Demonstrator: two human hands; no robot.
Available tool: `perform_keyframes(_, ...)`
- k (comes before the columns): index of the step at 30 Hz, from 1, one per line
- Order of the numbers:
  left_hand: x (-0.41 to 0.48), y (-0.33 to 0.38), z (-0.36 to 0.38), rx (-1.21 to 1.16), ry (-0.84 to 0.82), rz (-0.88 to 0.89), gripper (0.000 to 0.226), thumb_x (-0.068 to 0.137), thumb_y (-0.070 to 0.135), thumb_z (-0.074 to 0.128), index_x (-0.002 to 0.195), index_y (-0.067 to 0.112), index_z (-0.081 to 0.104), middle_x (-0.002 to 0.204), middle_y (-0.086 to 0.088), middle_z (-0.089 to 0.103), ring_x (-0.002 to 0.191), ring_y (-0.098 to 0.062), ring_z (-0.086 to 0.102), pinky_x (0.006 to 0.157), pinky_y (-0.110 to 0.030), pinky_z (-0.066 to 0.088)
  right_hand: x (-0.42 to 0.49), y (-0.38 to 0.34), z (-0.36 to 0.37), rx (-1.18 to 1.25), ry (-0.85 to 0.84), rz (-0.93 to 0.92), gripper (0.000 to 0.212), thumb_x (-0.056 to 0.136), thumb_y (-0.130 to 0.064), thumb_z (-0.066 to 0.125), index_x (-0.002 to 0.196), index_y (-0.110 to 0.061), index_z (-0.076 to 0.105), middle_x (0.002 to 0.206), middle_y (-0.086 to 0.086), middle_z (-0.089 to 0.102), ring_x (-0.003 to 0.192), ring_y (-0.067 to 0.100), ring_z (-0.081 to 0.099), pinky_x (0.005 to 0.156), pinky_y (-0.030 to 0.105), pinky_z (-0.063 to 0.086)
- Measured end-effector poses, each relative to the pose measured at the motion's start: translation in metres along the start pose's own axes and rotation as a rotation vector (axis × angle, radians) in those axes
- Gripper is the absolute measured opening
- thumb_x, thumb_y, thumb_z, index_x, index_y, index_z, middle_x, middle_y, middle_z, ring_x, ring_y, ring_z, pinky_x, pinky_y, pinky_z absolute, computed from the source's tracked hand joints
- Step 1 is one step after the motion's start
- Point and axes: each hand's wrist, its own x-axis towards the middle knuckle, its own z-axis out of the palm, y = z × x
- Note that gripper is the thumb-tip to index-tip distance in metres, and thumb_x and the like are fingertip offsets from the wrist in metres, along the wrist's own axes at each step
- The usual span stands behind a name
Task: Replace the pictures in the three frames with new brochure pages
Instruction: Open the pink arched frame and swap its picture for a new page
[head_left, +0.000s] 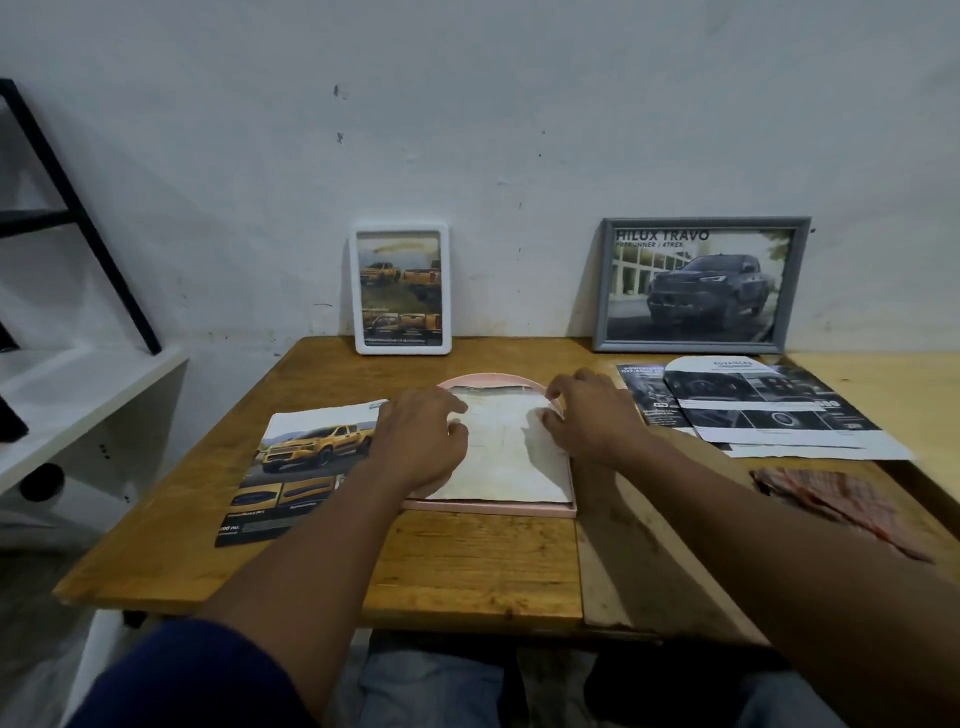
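A pink frame (488, 510) with an arched top lies flat on the wooden table (467, 566), and a pale sheet (498, 457) rests inside it. My left hand (423, 441) rests with curled fingers on the sheet's left side. My right hand (587, 415) pinches a lifted white corner of the sheet at its right edge. A white frame (402, 291) with a yellow-truck page and a grey frame (698, 285) with a dark-truck page lean on the wall. A yellow-truck brochure page (301, 467) lies left of the pink frame.
Dark brochure pages (763, 410) are spread at the right of the table, with a checked red cloth (841, 506) nearer me. A white shelf (67, 405) with a black metal brace (78, 208) stands at the left.
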Motion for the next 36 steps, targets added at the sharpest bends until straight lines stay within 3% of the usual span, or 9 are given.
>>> perform_keyframes(2,0.004,0.025,0.002,-0.070,0.009,0.022,0.032,0.095,0.033,0.061,0.126,0.032,0.068,0.142,0.005,0.059,0.134,-0.021,0.047,0.111,-0.046,0.040,-0.007,0.024,-0.018,-0.031,-0.012,0.078,0.041,0.094,-0.046,0.060,0.129,-0.024,0.059,0.134,0.005,0.057,0.121,0.027,0.052,0.101,0.047,0.047)
perform_keyframes(5,0.005,0.070,0.010,-0.094,-0.095,0.107,0.036,0.094,0.040,0.063,0.130,0.033,0.065,0.142,0.005,0.058,0.132,-0.020,0.048,0.111,-0.045,0.042,-0.024,0.064,-0.044,-0.117,-0.111,0.180,0.041,0.092,-0.046,0.062,0.125,-0.021,0.063,0.128,0.006,0.064,0.113,0.025,0.059,0.095,0.044,0.051)
perform_keyframes(8,0.003,0.109,0.023,-0.003,-0.233,0.223,0.058,0.090,0.058,0.060,0.142,0.032,0.054,0.146,-0.001,0.054,0.134,-0.024,0.045,0.110,-0.045,0.040,-0.044,0.095,-0.057,-0.169,-0.214,0.263,0.053,0.087,-0.055,0.063,0.127,-0.020,0.061,0.134,0.005,0.060,0.117,0.027,0.057,0.096,0.043,0.049)
perform_keyframes(11,0.003,0.129,0.040,0.152,-0.369,0.278,0.085,0.082,0.076,0.056,0.152,0.030,0.040,0.152,-0.004,0.047,0.137,-0.029,0.041,0.111,-0.048,0.036,-0.058,0.111,-0.056,-0.158,-0.283,0.357,0.070,0.072,-0.069,0.071,0.123,-0.023,0.060,0.127,0.005,0.062,0.116,0.028,0.056,0.098,0.045,0.046)
perform_keyframes(19,0.007,0.130,0.049,0.168,-0.386,0.264,0.102,0.071,0.087,0.059,0.154,0.031,0.035,0.153,-0.003,0.046,0.138,-0.029,0.041,0.112,-0.049,0.035,-0.055,0.107,-0.047,0.017,-0.214,0.430,0.078,0.071,-0.057,0.082,0.133,-0.021,0.054,0.135,0.007,0.057,0.125,0.030,0.051,0.104,0.050,0.041)
perform_keyframes(23,0.006,0.133,0.044,0.075,-0.381,0.221,0.105,0.066,0.086,0.065,0.153,0.034,0.038,0.151,0.001,0.050,0.137,-0.027,0.044,0.112,-0.049,0.037,-0.059,0.110,-0.054,0.189,-0.138,0.409,0.066,0.074,-0.048,0.084,0.123,-0.015,0.055,0.123,0.007,0.061,0.114,0.027,0.057,0.088,0.036,0.047)
perform_keyframes(28,0.008,0.141,0.034,-0.114,-0.366,0.160,0.101,0.064,0.084,0.069,0.149,0.035,0.044,0.146,0.004,0.056,0.131,-0.026,0.052,0.108,-0.050,0.044,-0.058,0.120,-0.065,0.478,0.128,0.419,0.026,0.092,-0.036,0.069,0.106,-0.017,0.059,0.108,0.004,0.061,0.094,0.022,0.059,0.072,0.034,0.048)
perform_keyframes(33,0.011,0.138,0.015,-0.331,-0.283,0.143,0.100,0.065,0.081,0.072,0.151,0.038,0.044,0.147,0.004,0.053,0.130,-0.023,0.052,0.105,-0.051,0.048,-0.044,0.116,-0.094,0.582,0.271,0.373,0.015,0.095,-0.031,0.065,0.096,-0.016,0.065,0.095,0.005,0.069,0.085,0.020,0.064,0.071,0.034,0.053)
perform_keyframes(36,0.019,0.129,-0.001,-0.407,-0.164,0.133,0.100,0.061,0.086,0.069,0.148,0.039,0.048,0.143,0.006,0.054,0.131,-0.021,0.051,0.105,-0.052,0.048,-0.027,0.102,-0.110,0.590,0.280,0.338,0.012,0.097,-0.028,0.062,0.094,-0.017,0.066,0.092,0.001,0.066,0.093,0.023,0.064,0.084,0.039,0.055)
